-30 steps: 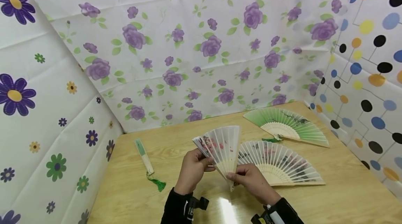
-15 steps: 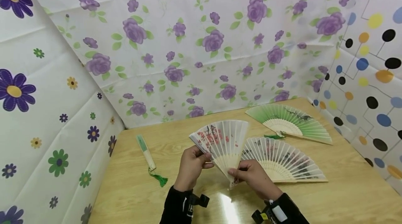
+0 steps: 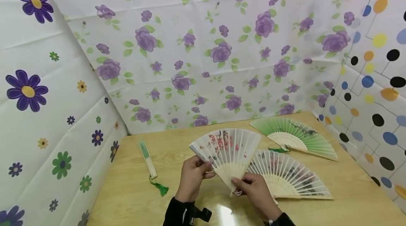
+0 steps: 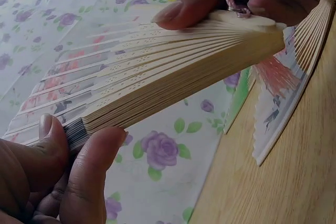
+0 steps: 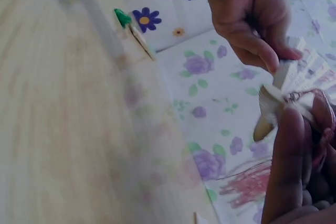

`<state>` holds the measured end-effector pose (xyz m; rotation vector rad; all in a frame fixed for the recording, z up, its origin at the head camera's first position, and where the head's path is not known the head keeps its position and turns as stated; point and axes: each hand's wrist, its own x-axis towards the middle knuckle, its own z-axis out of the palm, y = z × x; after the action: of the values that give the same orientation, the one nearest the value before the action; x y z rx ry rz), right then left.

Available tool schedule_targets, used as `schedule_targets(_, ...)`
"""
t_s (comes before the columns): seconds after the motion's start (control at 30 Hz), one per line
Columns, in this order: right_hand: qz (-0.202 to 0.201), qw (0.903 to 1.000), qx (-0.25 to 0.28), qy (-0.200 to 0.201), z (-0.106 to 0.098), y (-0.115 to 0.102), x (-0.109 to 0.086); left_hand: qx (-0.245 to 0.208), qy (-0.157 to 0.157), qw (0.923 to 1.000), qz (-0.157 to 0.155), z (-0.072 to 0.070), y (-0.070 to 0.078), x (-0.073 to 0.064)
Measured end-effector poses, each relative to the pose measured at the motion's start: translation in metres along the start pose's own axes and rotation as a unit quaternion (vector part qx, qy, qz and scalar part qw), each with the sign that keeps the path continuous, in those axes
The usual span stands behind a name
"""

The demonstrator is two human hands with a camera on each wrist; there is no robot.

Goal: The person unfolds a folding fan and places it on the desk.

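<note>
Both hands hold a white folding fan (image 3: 226, 148) with red blossoms, partly spread above the table. My left hand (image 3: 192, 178) pinches the still-folded ribs at the fan's left edge between thumb and fingers; the left wrist view shows these stacked ribs (image 4: 157, 90). My right hand (image 3: 255, 189) grips the fan near its pivot, thumb on the front ribs. A pink tassel (image 4: 275, 77) hangs from the pivot. Just behind the right hand, a spread white fan (image 3: 291, 180) with dark and pink flowers lies on the table, partly covered by the held fan.
A spread green fan (image 3: 298, 136) lies at the back right, its green tassel (image 3: 278, 149) beside it. At the left lies a folded green fan (image 3: 147, 159) with a green tassel (image 3: 161, 188). Patterned cloth walls (image 3: 203, 60) enclose the wooden table (image 3: 127, 198).
The held fan has spread wider, its right edge moving rightward away from the folded ribs on the left. Both hands keep their hold. The head view has shifted slightly.
</note>
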<state>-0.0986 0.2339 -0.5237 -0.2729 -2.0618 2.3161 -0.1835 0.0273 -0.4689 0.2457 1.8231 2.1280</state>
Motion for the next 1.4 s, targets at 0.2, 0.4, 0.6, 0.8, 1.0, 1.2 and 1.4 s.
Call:
schedule_targets(0.2,-0.025,0.9995,0.019,0.004,-0.002,0.0,-0.002,-0.006,-0.016,0.9995,0.026,-0.002,0.001,-0.003)
schedule_targets(0.4,-0.026,0.9971,0.049,0.052,0.0,0.001,-0.007,-0.017,0.003,0.9998,0.014,0.001,0.0,-0.005)
schedule_targets(0.6,-0.035,0.9989,0.014,0.027,-0.005,-0.004,-0.004,-0.008,0.033,0.9992,0.02,0.006,0.002,-0.003)
schedule_targets(0.8,-0.035,0.9986,0.005,0.039,-0.006,-0.007,-0.006,-0.017,0.04,0.9987,0.026,0.009,-0.001,-0.004)
schedule_targets(1.0,-0.042,0.9953,0.022,0.084,0.002,-0.001,-0.01,-0.047,0.055,0.9968,0.032,0.012,-0.006,-0.004)
schedule_targets(1.2,-0.027,0.999,0.028,0.022,-0.007,-0.004,-0.006,-0.034,0.067,0.9963,0.041,0.013,-0.005,-0.006)
schedule_targets(1.4,-0.006,0.9978,0.043,-0.05,-0.019,-0.012,-0.004,-0.028,0.068,0.9968,0.031,0.014,-0.003,-0.007)
